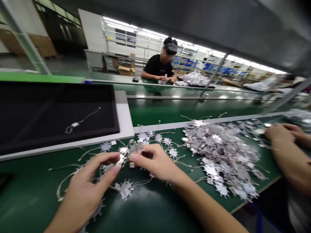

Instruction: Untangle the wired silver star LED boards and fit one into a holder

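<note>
My left hand (91, 183) pinches a bright silver toothed metal disc (121, 158) between thumb and fingertips. Close beside it, my right hand (155, 160) is closed on a greyer metal disc (136, 148), partly covered by the fingers. Around both hands lie several loose toothed discs with thin pale wires, among them a wired disc (126, 189) just below and another disc (105, 147) behind the left hand. A large heap of similar metal discs (218, 152) rests to the right of my right forearm.
On the green tabletop (155, 210) at left stands a black tray (55, 119) with a pale border, a wire loop (75, 124) inside. A co-worker's arms (284, 145) reach over the bench at right. Across the bench another person (159, 66) works beside a white pile (195, 78).
</note>
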`<action>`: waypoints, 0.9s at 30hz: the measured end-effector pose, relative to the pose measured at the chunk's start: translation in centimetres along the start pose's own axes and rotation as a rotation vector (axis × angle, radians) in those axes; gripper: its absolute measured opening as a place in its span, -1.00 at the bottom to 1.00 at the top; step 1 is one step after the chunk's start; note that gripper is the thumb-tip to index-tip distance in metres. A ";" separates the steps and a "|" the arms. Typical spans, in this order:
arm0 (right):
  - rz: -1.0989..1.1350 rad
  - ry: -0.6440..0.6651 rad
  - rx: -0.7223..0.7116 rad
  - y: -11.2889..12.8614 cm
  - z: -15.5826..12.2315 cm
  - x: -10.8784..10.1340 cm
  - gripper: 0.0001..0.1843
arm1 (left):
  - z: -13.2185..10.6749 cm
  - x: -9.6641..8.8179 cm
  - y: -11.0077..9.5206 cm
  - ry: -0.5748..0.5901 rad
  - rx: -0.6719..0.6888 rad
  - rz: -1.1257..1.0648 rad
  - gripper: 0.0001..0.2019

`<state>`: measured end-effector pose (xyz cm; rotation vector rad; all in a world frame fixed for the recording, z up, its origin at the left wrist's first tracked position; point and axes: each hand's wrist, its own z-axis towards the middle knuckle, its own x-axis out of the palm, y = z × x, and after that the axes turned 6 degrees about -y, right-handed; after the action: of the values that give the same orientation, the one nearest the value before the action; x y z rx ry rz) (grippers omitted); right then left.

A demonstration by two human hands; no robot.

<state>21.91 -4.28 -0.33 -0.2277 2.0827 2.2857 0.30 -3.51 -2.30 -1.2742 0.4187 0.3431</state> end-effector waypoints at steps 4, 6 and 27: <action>-0.035 0.081 0.013 0.1 -0.3 0.1 -0.66 | -0.2 0.7 -1.8 0.014 -0.109 -0.128 -0.67; -0.044 0.127 0.006 0.1 -0.4 0.2 -0.65 | -0.3 0.7 -1.8 0.053 -0.108 -0.178 -0.66; -0.052 0.269 -0.044 -0.6 -0.5 0.4 -0.36 | 0.2 0.4 -1.0 0.126 0.113 -0.083 -0.74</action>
<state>21.63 -4.72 -0.98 -0.6155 2.1129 2.3864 1.12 -3.52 -1.62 -1.2020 0.4845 0.1674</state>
